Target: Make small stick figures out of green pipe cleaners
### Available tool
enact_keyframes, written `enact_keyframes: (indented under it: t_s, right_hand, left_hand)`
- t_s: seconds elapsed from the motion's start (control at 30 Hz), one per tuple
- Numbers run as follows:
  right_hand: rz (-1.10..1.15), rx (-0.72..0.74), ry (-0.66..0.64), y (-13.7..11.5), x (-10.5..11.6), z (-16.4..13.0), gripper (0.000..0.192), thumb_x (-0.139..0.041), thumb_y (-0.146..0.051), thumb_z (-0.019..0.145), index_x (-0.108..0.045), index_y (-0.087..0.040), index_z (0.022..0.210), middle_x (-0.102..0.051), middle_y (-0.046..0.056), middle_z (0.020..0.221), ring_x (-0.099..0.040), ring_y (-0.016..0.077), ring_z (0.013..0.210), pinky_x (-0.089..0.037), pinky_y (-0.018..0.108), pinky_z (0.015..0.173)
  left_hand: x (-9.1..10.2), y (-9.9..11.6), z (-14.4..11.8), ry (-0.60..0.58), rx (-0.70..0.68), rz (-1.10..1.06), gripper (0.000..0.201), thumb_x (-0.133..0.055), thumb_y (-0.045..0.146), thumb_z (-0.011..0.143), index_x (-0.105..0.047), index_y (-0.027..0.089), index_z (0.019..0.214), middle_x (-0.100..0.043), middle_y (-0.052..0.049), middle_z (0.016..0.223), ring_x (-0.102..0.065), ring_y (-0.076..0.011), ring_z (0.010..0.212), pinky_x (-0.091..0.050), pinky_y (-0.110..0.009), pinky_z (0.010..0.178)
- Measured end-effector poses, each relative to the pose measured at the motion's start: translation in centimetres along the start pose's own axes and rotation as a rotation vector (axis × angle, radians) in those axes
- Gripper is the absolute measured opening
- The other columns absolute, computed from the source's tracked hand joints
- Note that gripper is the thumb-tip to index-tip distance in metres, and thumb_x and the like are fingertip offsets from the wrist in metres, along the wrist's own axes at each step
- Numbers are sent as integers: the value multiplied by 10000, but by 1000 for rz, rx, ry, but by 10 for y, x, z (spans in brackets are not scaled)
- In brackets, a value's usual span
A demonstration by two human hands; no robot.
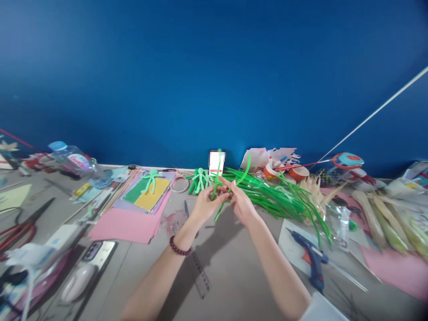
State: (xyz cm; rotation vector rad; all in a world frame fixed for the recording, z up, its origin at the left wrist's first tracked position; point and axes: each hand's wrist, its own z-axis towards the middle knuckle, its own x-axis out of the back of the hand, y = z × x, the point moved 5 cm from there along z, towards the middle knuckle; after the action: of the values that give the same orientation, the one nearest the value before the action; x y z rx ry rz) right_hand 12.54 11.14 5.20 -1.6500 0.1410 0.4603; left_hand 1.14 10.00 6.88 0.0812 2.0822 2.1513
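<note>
We hold two green pipe cleaners [218, 178] between both hands over the middle of the worktop [234, 276]. Our left hand [207, 206] has its grip clamped low on the stems, whose long axes run nearly upright, tips leaning away from us; our right hand [241, 203] pinches them just beside it, fingertips touching. The loose pile of green pipe cleaners [284, 198] lies to the right, nearer our right hand.
</note>
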Motion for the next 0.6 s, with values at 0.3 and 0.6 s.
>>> enact_keyframes:
  t_s: [0.3,0.6]
  right_hand:
    - [-41,69,39,6,-1,4,491,-545,-589,768,-652,-228,1083,-626,56,1132,-527,220,1061,-417,335,882]
    - [-140,199,203,-26,49,9,428,-521,-576,785,-694,-239,986,-630,48,1076,-538,186,919,-450,287,723]
  left_hand:
    - [3,-1,1,47,-70,104,252,-659,364,703,-685,123,774,-632,-29,654,-491,-110,549,-365,-211,503]
    - [11,11,0,48,-15,106,215,-688,360,654,-658,147,646,-568,2,580,-460,-106,537,-331,-218,502]
